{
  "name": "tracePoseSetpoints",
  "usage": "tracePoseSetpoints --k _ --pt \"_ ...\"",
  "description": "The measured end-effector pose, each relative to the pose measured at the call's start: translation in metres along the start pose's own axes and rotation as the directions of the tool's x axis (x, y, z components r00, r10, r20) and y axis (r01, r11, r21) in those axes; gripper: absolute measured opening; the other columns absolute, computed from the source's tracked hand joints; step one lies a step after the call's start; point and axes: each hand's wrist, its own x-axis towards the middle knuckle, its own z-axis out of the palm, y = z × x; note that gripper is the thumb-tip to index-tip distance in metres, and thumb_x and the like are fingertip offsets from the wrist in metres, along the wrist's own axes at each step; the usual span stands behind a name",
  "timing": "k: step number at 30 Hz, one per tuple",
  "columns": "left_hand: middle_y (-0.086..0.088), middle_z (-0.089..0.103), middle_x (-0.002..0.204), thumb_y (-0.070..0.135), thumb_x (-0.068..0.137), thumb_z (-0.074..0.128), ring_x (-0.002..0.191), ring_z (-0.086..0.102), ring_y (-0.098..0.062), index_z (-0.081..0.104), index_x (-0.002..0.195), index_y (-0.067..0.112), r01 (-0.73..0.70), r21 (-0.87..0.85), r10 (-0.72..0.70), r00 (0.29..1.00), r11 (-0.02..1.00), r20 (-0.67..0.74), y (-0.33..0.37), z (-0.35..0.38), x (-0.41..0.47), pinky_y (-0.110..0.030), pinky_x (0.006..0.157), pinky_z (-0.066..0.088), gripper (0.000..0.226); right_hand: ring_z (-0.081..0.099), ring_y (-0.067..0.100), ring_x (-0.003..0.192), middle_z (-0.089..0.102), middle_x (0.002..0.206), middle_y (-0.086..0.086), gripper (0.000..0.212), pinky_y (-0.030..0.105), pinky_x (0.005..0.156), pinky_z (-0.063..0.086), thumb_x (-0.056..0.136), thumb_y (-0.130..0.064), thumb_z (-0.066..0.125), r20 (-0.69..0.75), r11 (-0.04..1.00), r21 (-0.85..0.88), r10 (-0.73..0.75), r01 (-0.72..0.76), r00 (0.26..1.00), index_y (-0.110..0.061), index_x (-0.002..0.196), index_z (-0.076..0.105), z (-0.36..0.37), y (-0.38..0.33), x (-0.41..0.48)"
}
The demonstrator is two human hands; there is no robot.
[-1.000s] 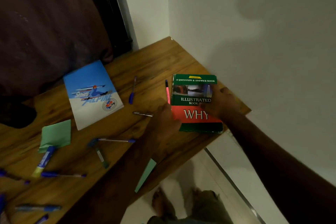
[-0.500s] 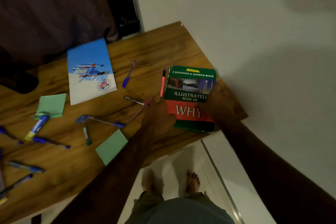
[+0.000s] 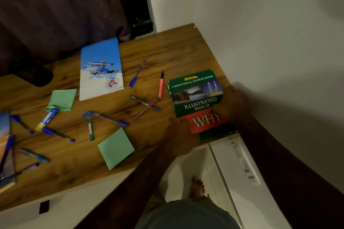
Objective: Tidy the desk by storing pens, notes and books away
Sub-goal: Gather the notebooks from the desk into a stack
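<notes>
At the near edge of the bench (image 3: 176, 52), the left grip (image 3: 183, 135) lies against the near left corner of the green-and-red book (image 3: 195, 95). Its forearm reaches in low from below, and the dim light leaves it unclear whether its fingers wrap the cover or only press on it. Just beyond, the right grip (image 3: 232, 102) pinches the book's right edge, thumb laid over the cover, the arm coming in along the wall. The book lies flat at the bench's right end, its near corner overhanging the edge. By the look of things, the tidying has barely begun, and this book seems to be the first item taken up. Left to store are a green note (image 3: 115, 148) near the front edge, a second note (image 3: 62, 99) farther left, scattered blue pens (image 3: 136, 74), a pink pen (image 3: 161, 84) just beside the book, another book (image 3: 4, 135) at the far left, and farthest back a blue notebook (image 3: 101, 69).
</notes>
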Motion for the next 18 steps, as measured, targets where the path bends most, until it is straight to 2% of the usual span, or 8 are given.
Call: tracePoseSetpoints --k 2,4,6,9,11,13,16,18 --pt "-0.003 0.05 0.122 0.028 0.093 0.057 0.11 0.057 -0.025 0.051 0.126 0.014 -0.009 -0.059 0.011 0.999 0.998 0.031 -0.001 -0.004 0.0 -0.033 0.092 0.05 0.036 0.048 0.04 0.127 0.046 0.138 0.019 0.081 0.051 0.103 0.044 0.08 -0.039 0.077 0.01 0.999 -0.031 -0.016 0.016 1.0 -0.011 0.143 0.035 -0.001 -0.004 -0.003" --pt "0.002 0.057 0.115 0.025 0.092 0.059 0.095 0.061 -0.015 0.052 0.124 0.014 -0.005 -0.163 0.01 1.0 0.987 0.027 -0.006 -0.011 0.003 -0.025 0.079 0.052 0.034 0.047 0.039 0.127 0.045 0.139 0.017 0.077 0.052 0.103 0.042 0.081 -0.042 0.074 -0.023 0.994 -0.083 -0.079 0.076 0.997 -0.014 0.142 0.036 0.0 -0.009 -0.005" --pt "-0.001 0.062 0.11 0.024 0.092 0.06 0.086 0.058 -0.011 0.055 0.114 0.015 -0.021 -0.175 0.017 1.0 0.984 -0.024 -0.015 -0.024 0.007 -0.021 0.07 0.047 0.024 0.047 0.037 0.125 0.045 0.138 0.015 0.068 0.049 0.1 0.043 0.082 -0.045 0.069 -0.039 0.98 -0.114 -0.17 0.165 0.985 -0.016 0.136 0.039 -0.001 -0.017 -0.006" --pt "-0.007 0.061 0.119 0.028 0.096 0.056 0.099 0.056 -0.017 0.056 0.113 0.011 0.013 -0.082 -0.025 0.988 0.997 -0.155 -0.029 -0.046 0.012 -0.024 0.076 0.041 0.024 0.05 0.032 0.122 0.05 0.133 0.012 0.053 0.048 0.099 0.045 0.085 -0.054 0.06 -0.013 0.939 -0.182 -0.298 0.291 0.954 -0.023 0.126 0.045 -0.003 -0.036 -0.007" --pt "-0.007 0.06 0.123 0.03 0.093 0.058 0.108 0.058 -0.021 0.056 0.12 0.013 0.051 -0.1 -0.075 0.967 0.994 -0.242 -0.039 -0.061 0.013 -0.027 0.084 0.044 0.032 0.049 0.034 0.124 0.05 0.134 0.013 0.058 0.049 0.101 0.043 0.085 -0.054 0.064 0.013 0.934 -0.188 -0.307 0.304 0.952 -0.02 0.128 0.046 -0.001 -0.057 -0.006" --pt "-0.007 0.062 0.121 0.032 0.089 0.06 0.104 0.06 -0.023 0.058 0.12 0.017 0.079 -0.158 -0.122 0.95 0.984 -0.286 -0.048 -0.075 0.011 -0.031 0.08 0.051 0.035 0.042 0.037 0.131 0.044 0.14 0.015 0.07 0.054 0.104 0.041 0.081 -0.052 0.071 0.044 0.947 -0.149 -0.281 0.285 0.959 -0.019 0.136 0.042 0.004 -0.081 -0.004" --pt "-0.006 0.061 0.115 0.044 0.085 0.064 0.095 0.058 -0.021 0.058 0.116 0.017 0.098 -0.2 -0.158 0.937 0.975 -0.312 -0.069 -0.097 0.01 -0.029 0.063 0.043 0.041 0.035 0.037 0.134 0.038 0.143 0.013 0.071 0.055 0.102 0.039 0.081 -0.04 0.072 0.105 0.933 -0.159 -0.31 0.323 0.945 -0.019 0.14 0.039 0.015 -0.118 -0.002" --pt "-0.006 0.06 0.113 0.049 0.082 0.065 0.098 0.058 -0.024 0.058 0.115 0.019 0.124 -0.211 -0.19 0.925 0.97 -0.329 -0.084 -0.109 0.01 -0.033 0.071 0.048 0.045 0.032 0.038 0.137 0.035 0.147 0.012 0.071 0.055 0.103 0.038 0.082 -0.037 0.069 0.131 0.923 -0.167 -0.327 0.346 0.936 -0.02 0.143 0.037 0.023 -0.139 0.0"
